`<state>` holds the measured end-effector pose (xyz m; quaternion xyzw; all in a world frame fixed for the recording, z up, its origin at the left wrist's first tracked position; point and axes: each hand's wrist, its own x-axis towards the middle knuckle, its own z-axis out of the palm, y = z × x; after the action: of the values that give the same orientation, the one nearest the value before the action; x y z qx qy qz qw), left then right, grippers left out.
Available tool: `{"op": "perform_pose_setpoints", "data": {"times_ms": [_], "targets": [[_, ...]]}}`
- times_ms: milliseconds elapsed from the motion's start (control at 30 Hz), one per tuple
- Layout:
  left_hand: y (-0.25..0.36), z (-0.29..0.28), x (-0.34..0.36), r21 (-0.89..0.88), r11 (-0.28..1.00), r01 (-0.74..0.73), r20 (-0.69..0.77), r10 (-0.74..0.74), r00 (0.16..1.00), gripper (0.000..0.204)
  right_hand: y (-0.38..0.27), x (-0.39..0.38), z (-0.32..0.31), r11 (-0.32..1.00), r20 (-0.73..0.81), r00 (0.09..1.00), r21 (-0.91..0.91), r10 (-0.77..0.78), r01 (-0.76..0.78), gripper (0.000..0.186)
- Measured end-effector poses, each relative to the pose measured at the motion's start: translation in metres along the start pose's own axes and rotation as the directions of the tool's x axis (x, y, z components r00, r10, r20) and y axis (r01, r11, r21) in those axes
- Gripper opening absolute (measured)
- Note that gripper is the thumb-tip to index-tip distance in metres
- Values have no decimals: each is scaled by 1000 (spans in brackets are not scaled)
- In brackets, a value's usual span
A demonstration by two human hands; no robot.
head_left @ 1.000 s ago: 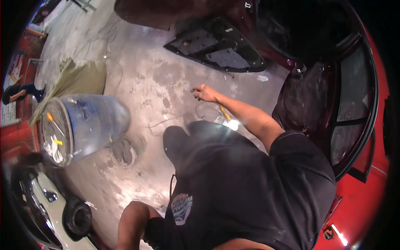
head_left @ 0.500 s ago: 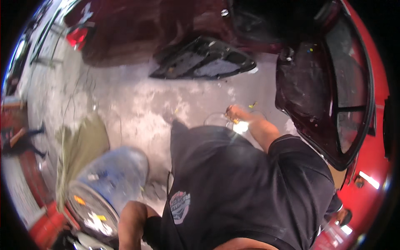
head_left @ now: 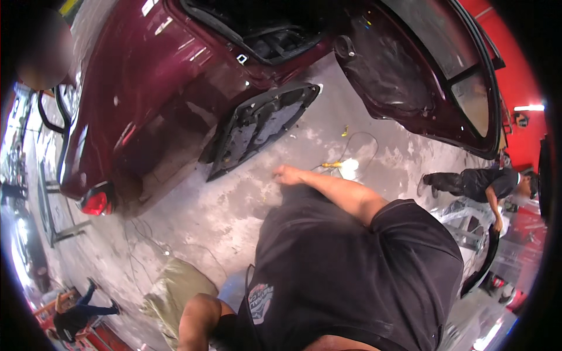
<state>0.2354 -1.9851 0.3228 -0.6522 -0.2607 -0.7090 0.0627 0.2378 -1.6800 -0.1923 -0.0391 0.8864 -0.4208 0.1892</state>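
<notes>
My right hand (head_left: pixel 284 174) hangs over the concrete floor with loosely bent fingers apart and nothing visible in them. Beyond it, a black door trim panel (head_left: pixel 263 126) lies beside a maroon car (head_left: pixel 140 64), whose dark interior shows through an opening. A detached-looking or swung-out maroon door (head_left: pixel 404 82) with window glass stands at the right; its attachment is unclear. To the right of my hand, a lit work lamp (head_left: pixel 348 168) with a yellow handle lies among cable loops. My left forearm enters at the bottom; that hand is out of view.
A co-worker in black (head_left: pixel 486 181) holds a long black piece (head_left: pixel 489 257) at the right. Another person (head_left: pixel 70 322) is at the lower left. An olive cloth (head_left: pixel 175 284) partly hides a blue barrel (head_left: pixel 234 281). A metal frame (head_left: pixel 52 234) stands left; cables cross the floor.
The view has swung leftward, bringing more of the maroon car and the co-worker at right into sight. The barrel has slipped mostly out of sight. My right hand stays extended over the floor.
</notes>
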Motion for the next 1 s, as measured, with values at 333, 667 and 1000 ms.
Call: {"op": "perform_pose_setpoints", "data": {"times_ms": [333, 667, 1000], "targets": [[-106, -60, -31, 356, 819, 450, -90, -449, 889, 11, 129, 57, -37, 933, -159, 948, 278, 277, -227, 21], [-222, -57, -81, 219, 301, 928, -377, -851, 365, 16, 175, 131, -152, 971, -86, 968, -18, 236, -238, 29], [-138, -82, -41, 233, 792, 564, 171, -605, 778, 13, 132, 173, -138, 915, 42, 985, -379, 169, -141, 22]]}}
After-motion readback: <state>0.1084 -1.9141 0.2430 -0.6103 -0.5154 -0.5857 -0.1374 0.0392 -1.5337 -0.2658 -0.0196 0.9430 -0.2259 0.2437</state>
